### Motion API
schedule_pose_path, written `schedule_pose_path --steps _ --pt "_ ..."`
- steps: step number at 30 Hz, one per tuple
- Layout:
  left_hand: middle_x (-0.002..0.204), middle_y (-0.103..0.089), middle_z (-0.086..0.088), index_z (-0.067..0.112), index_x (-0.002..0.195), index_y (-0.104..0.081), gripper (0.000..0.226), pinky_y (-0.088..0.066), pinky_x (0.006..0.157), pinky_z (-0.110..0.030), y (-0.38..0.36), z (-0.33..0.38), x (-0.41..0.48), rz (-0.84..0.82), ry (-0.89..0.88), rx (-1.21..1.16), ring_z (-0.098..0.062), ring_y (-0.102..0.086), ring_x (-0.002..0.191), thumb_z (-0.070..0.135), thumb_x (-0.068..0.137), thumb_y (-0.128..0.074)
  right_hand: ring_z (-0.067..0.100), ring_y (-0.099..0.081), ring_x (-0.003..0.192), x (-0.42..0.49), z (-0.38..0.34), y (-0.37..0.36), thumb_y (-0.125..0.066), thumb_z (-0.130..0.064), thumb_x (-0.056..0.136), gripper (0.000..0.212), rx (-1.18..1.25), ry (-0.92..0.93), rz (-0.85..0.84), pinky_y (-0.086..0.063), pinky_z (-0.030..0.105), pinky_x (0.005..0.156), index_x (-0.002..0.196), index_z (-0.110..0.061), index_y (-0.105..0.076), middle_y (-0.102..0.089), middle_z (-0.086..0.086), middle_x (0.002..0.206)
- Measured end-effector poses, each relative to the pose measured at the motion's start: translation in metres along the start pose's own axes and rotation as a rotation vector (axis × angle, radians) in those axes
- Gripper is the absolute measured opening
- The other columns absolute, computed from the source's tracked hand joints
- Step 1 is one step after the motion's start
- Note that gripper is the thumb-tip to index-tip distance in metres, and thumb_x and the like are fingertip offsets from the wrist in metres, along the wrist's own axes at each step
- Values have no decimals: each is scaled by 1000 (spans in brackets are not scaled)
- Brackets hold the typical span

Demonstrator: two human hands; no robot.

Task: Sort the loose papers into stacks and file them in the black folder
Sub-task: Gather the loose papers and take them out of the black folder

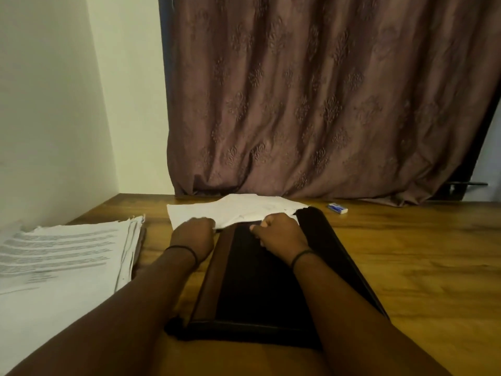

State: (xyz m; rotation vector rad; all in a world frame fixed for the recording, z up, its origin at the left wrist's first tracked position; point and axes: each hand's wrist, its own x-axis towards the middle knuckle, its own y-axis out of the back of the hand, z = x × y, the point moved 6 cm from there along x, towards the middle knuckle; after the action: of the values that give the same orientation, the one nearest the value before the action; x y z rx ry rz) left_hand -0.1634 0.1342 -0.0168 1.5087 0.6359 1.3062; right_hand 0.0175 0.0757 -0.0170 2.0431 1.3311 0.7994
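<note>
Hidden or unclear:
- Printed stack (62, 253), far left: cut off by the frame edge, and its lines of text are too blurred to read.
- Fingertips of both hands: curled under, out of sight.
- Small blue-and-white item (337, 208), perhaps an eraser, on the table (420, 253) near the curtain (325, 104).
- Near end of the black folder (257, 280): partly crossed by both forearms.

Hands:
- Left hand (192, 234): fingers curled, gripping the near edge of the loose sheets (235, 210) at their left corner. It wears a dark wristband.
- Right hand (279, 234): fingers curled and thumb forward, pinching the same edge further right, over the folder's far end. It wears a dark wristband too.

Task items:
- Loose sheets: white, rumpled and fanned unevenly. They lie on the table just beyond the folder, reaching towards the curtain's hem.
- Black folder: lies lengthwise between the forearms on the wooden table. A brown strip runs down its left side and a black flap stands up along its right.
</note>
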Motion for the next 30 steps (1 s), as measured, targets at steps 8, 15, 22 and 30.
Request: schedule_pose_path --steps 8,15,22,30 --pt "95 -70 -5 24 110 -70 28 -42 68 -30 30 9 3 183 -31 -120 -21 -59 82 39 98 -50 19 -66 84 -7 -6 2 -64 -42 90 27 2 18 -59 -55 39 84 74 -21 -63 -69 3 81" --pt "119 -68 -5 22 124 -66 33 -45 83 -32 23 2 -2 0 -157 -227 -24 -61 105 35 101 -46 21 -65 84 -15 -8 5 -64 -41 92 28 27 3 -18 -55 41 86 76 -18 -64 -70 6 83" --pt "84 -70 -18 5 100 -71 30 -36 62 -27 68 -3 -17 533 -148 -455 -34 -61 73 25 101 -49 23 -67 77 -16 -2 11 -65 -43 89 34 194 -30 123 -57 45 82 75 -13 -68 -70 4 75" --pt "64 -47 4 11 69 -48 35 -31 52 -8 81 -15 -17 497 77 -1051 -3 -41 57 22 102 -47 9 -57 95 -28 -6 40 -65 -43 90 29 488 -25 432 -45 17 68 108 -21 -60 -60 -9 101"
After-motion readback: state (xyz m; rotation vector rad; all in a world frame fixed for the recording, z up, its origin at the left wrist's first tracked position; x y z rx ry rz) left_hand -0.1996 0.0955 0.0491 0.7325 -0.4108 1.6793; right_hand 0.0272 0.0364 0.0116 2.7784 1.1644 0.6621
